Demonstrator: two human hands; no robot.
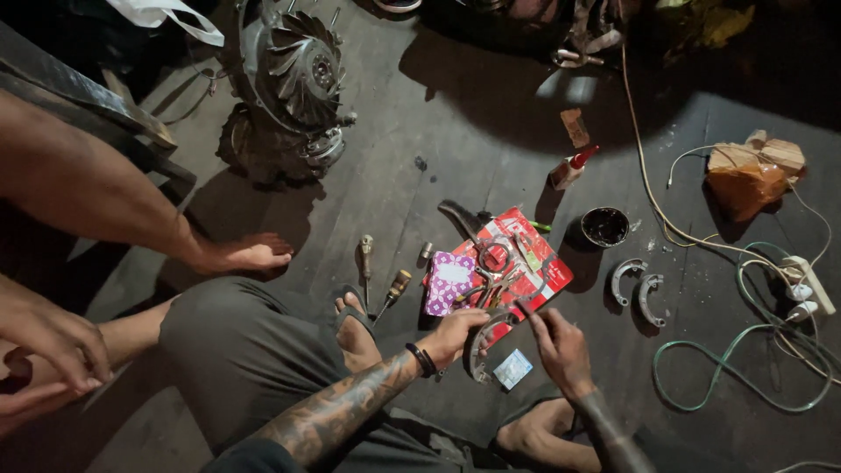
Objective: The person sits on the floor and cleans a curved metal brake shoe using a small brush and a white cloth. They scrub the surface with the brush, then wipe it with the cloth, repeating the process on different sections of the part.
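My left hand (451, 337), on a tattooed arm with a black wristband, grips a curved metal brake shoe (480, 350) held just above the floor. The fingertips of my right hand (561, 350) pinch the upper end of the same shoe. Right behind my hands lies an open red package (534, 263) with springs and small metal parts on it. A purple and white box (448, 280) rests against its left side. A little blue and white packet (512, 369) lies on the floor between my hands.
Two worn brake shoes (638, 289) and a black grease tin (604, 226) lie to the right, with cables and a power strip (806, 285) beyond. Two screwdrivers (378, 276) lie left of the box. A finned engine part (302, 70) sits far left. Another person's foot (241, 254) and hands (53, 346) are at left.
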